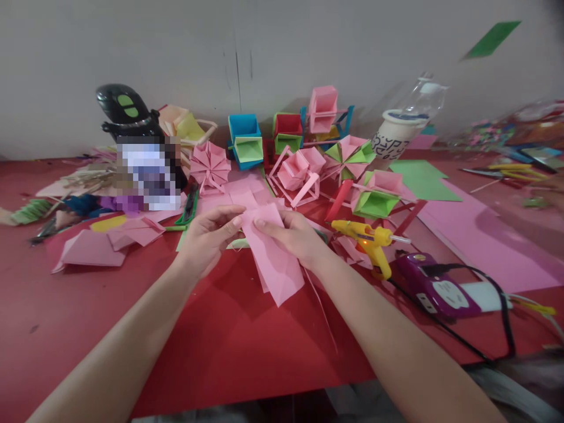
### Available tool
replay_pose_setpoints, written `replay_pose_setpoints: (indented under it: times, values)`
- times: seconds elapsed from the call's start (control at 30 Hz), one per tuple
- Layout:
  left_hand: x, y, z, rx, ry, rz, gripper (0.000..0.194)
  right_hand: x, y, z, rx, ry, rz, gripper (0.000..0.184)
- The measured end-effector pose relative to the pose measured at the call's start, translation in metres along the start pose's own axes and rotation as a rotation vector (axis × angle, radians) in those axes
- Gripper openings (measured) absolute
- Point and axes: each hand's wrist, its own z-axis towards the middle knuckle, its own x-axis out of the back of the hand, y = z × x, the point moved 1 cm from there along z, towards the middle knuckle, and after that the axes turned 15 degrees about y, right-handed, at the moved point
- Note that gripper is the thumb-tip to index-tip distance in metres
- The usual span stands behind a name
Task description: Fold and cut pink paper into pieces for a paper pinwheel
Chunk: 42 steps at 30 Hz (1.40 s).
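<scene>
Both my hands hold a folded pink paper piece (274, 258) just above the red sheet (229, 341) on the table. My left hand (210, 234) pinches its upper left edge with curled fingers. From the right, my right hand (296, 234) grips the top of the paper, thumb on the front. The paper hangs down toward me in a pointed fold. Behind my hands lie more pink folded sheets (233, 197).
Several folded paper boxes and fans stand at the back: pink fan (210, 165), blue box (245, 140), pink frame box (296, 173), green box (375, 200). A yellow glue gun (369, 241) and purple power strip (434, 288) with black cable lie right. A plastic bottle (408, 126) leans at back right.
</scene>
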Motion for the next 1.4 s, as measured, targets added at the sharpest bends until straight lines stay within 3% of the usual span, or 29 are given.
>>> replay_pose_setpoints:
  times: [1.17, 1.4]
  values:
    - [-0.0001, -0.0021, -0.0003, -0.134, 0.095, 0.169, 0.016, -0.0008, 0.0014, 0.0005, 0.008, 0.023, -0.031, 0.039]
    - [0.0001, 0.0053, -0.0033, -0.231, 0.153, 0.404, 0.016, 0.0001, -0.0008, 0.0001, 0.029, 0.030, -0.043, 0.035]
